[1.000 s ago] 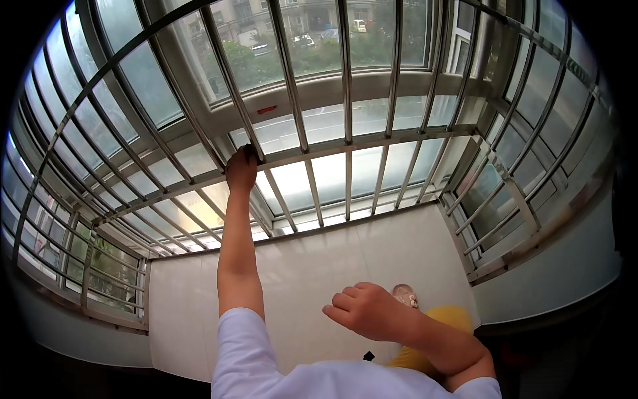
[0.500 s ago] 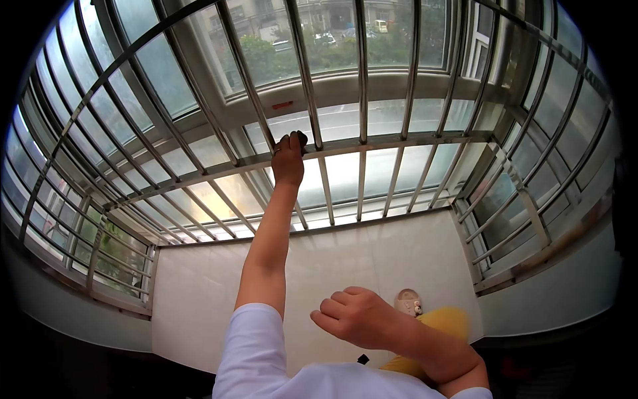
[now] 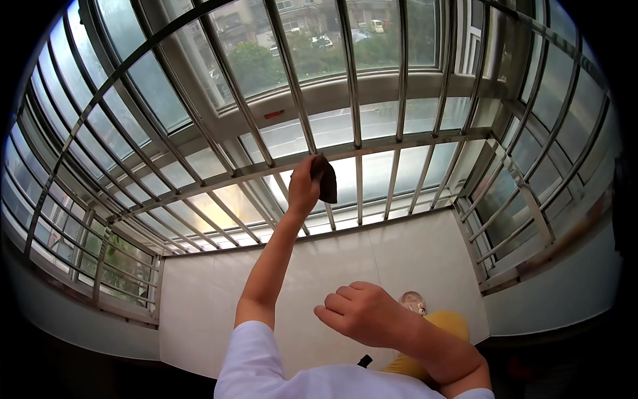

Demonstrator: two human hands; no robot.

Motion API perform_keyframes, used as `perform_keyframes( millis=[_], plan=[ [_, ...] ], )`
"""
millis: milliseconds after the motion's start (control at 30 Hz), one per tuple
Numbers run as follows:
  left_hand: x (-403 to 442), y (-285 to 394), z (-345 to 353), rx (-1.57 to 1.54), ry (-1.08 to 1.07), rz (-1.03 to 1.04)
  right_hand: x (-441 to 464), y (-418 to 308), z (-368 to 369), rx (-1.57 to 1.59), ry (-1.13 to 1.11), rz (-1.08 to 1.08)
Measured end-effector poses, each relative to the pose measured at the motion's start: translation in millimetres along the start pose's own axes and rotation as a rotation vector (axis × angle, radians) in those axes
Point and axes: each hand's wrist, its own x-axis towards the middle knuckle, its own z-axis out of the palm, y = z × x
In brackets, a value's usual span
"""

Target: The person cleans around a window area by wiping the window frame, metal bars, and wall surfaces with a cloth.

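My left hand (image 3: 304,189) is stretched out in front, fingers closed on a dark brown cloth (image 3: 325,181). The cloth lies against the horizontal metal rail (image 3: 392,143) of the window guard, at the foot of one upright bar (image 3: 292,80). Part of it hangs down to the right of my fingers. Nearer to my body, my right hand (image 3: 365,311) is curled into a loose fist above the floor, touching nothing that I can see. No object shows in it.
Metal bars surround the bay in front and at both sides, with window panes (image 3: 392,40) behind them. Below lies the pale tiled floor (image 3: 219,292). A slipper (image 3: 413,301) shows beside my yellow-clad knee (image 3: 448,322).
My left hand has come down and slightly right along the rail, and more of the cloth now shows. My right hand stays almost in place. The view has shifted slightly.
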Motion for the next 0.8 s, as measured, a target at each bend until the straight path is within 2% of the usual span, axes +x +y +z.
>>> perform_keyframes(
  millis=[33, 67, 133, 167, 200, 300, 333, 433, 467, 533, 567, 600, 700, 733, 800],
  plan=[
    [4.4, 13.4, 5.3, 0.211, 0.164, 0.198, 0.3, 2.4, -0.9, -0.009, 0.007, 0.008],
    [15.8, 23.5, 9.9, 0.351, 0.259, 0.295, 0.7, 3.4, -2.0, -0.012, 0.002, 0.019],
    [40.2, 24.2, 20.5, 0.531, 0.307, 0.499, 0.2, 3.4, -3.9, 0.005, 0.010, 0.031],
    [47.7, 18.0, 33.9, 0.542, 0.285, 0.499, -2.2, 4.3, -5.4, -0.002, 0.009, 0.038],
    [47.1, 7.7, 52.0, 0.554, 0.211, 0.387, -5.4, 5.1, -7.0, -0.005, -0.013, 0.049],
    [43.7, 8.5, 94.4, 0.603, 0.302, 0.252, -17.5, 6.1, -14.6, -0.027, 0.003, 0.084],
    [49.4, 12.0, 105.2, 0.617, 0.301, 0.144, -20.3, 5.7, -16.8, -0.034, 0.040, 0.095],
    [59.2, 28.1, 112.7, 0.522, 0.248, 0.001, -25.6, -0.5, -22.2, -0.014, 0.088, 0.097],
    [55.6, 38.8, 106.1, 0.436, 0.176, -0.067, -27.9, -1.9, -23.2, -0.019, 0.092, 0.101],
    [35.5, 52.2, 114.5, -0.169, 0.033, -0.157, -29.8, -1.8, -23.6, 0.001, 0.114, 0.074],
    [21.2, 73.2, 120.6, -0.184, 0.013, -0.073, -31.5, -0.9, -23.8, -0.002, 0.127, 0.076],
    [17.3, 85.6, 129.9, -0.082, 0.152, 0.165, -33.4, 0.8, -25.4, -0.011, 0.124, 0.086],
    [53.8, 96.3, 147.9, 0.177, 0.408, 0.380, -41.1, 3.8, -31.3, -0.045, 0.102, 0.142],
    [68.7, 87.6, 158.8, 0.245, 0.365, 0.402, -44.4, 3.2, -32.6, -0.027, 0.108, 0.156],
    [78.0, 74.4, 194.9, 0.207, 0.141, 0.221, -51.5, 3.5, -37.9, -0.017, 0.108, 0.173]
  ],
)
